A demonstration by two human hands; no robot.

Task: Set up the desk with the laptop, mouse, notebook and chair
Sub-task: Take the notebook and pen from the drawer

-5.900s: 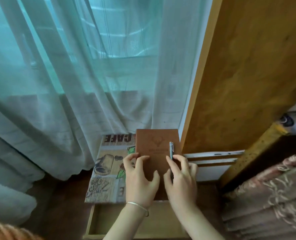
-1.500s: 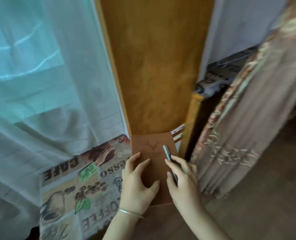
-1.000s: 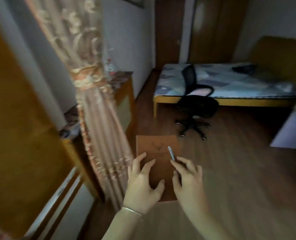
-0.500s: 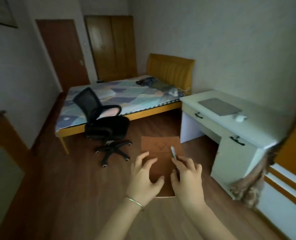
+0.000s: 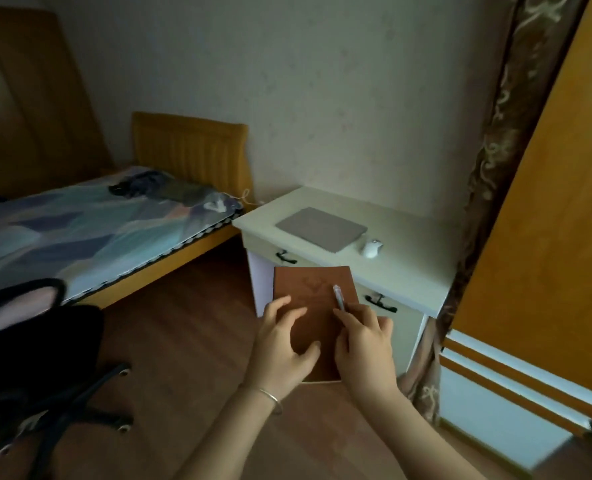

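Note:
I carry a brown notebook (image 5: 313, 299) flat in front of me, above the floor. My left hand (image 5: 282, 351) grips its left side, and my right hand (image 5: 365, 348) grips its right side while pinning a pen (image 5: 338, 297) on the cover. Just beyond the notebook stands a white desk (image 5: 408, 271). A shut grey laptop (image 5: 321, 229) lies on it, with a white mouse (image 5: 371, 248) to its right. A black office chair (image 5: 34, 348) stands at the lower left, partly cut off by the frame edge.
A bed (image 5: 90, 230) with a patterned cover and yellow headboard (image 5: 190, 150) runs along the left, touching the desk's left end. An orange cabinet (image 5: 544, 237) and a patterned curtain (image 5: 495, 140) stand on the right. Wooden floor (image 5: 183, 341) lies between chair and desk.
I have turned away from the window table and round to the right, carrying the notebook and pen in both hands. The desk is now nearer and the chair has slid to the left edge.

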